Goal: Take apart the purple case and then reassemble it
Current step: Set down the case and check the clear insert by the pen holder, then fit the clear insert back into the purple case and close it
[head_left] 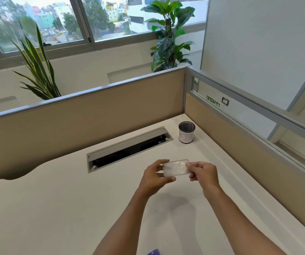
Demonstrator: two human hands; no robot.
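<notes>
Both my hands hold a flat, translucent whitish rectangular piece (175, 168) above the white desk. My left hand (155, 178) grips its left end with thumb below and fingers on top. My right hand (204, 173) pinches its right end. A small purple object (154, 252) peeks in at the bottom edge of the view, between my forearms; most of it is cut off.
An open grey cable tray (129, 148) is recessed in the white desk (56, 208) behind my hands. A dark mesh cup with a white paper label (186, 132) stands at the far right corner. Beige partition walls (92, 111) close the desk at the back and right.
</notes>
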